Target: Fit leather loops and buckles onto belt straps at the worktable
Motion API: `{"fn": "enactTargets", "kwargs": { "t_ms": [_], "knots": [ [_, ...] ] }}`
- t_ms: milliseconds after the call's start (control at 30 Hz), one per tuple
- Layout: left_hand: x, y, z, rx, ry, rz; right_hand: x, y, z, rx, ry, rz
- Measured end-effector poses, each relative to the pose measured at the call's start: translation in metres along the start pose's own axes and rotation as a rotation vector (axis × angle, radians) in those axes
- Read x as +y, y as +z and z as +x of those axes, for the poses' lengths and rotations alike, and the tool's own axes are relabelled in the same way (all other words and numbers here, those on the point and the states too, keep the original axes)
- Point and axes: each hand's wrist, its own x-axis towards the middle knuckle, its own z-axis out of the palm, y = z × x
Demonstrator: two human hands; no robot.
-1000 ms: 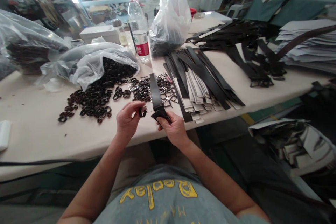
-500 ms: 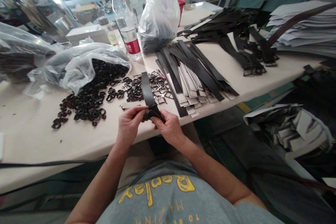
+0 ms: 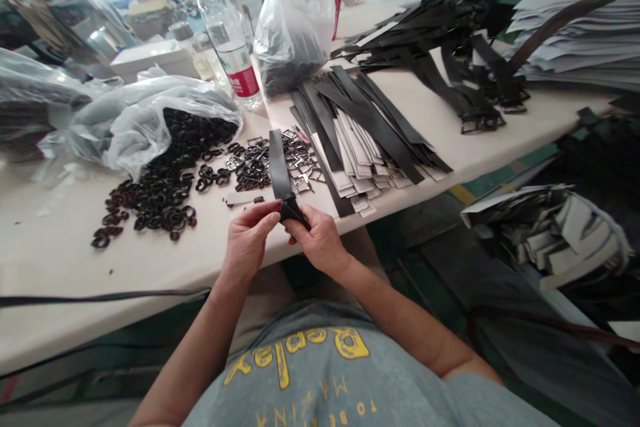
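Note:
Both hands work on a black belt strap over the table's front edge; its flat end points away from me. My right hand is closed round the strap's folded near end. Thumb and fingers of my left hand pinch the strap's left side at the fold, where a narrow dark band crosses it. Whether a buckle sits inside the fold is hidden by the fingers. Just beyond lies a pile of metal buckles, and to the left a heap of small black belt loops.
Black straps with pale undersides lie right of the buckles. A clear bag spills loops at left. A water bottle and an upright plastic bag stand behind. Buckled straps hang towards the right edge; a sack of scraps is below.
The camera view has shifted slightly. The folded part between my hands has turned and closed up, and my left fingers lie nearer the fold. Both hands keep hold of the strap.

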Motion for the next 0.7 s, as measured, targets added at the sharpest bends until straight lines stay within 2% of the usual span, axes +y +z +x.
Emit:
{"fn": "enactTargets", "kwargs": {
  "t_ms": [133,267,467,600,700],
  "knots": [
    [0.005,-0.003,0.0,-0.087,0.088,0.12,-0.002,-0.004,0.001,-0.032,-0.006,0.037],
    [0.011,-0.004,0.0,-0.136,0.218,0.358,-0.001,-0.006,0.001,-0.082,0.025,0.116],
    [0.008,-0.006,-0.003,-0.179,0.289,0.575,0.002,-0.009,-0.003,-0.202,0.065,0.127],
    [0.016,-0.006,-0.008,-0.289,0.416,0.774,0.001,-0.011,-0.004,-0.192,0.072,0.144],
    [0.02,-0.007,-0.011,-0.371,0.434,0.769,-0.001,-0.011,-0.004,-0.144,0.081,0.156]
  ]
}}
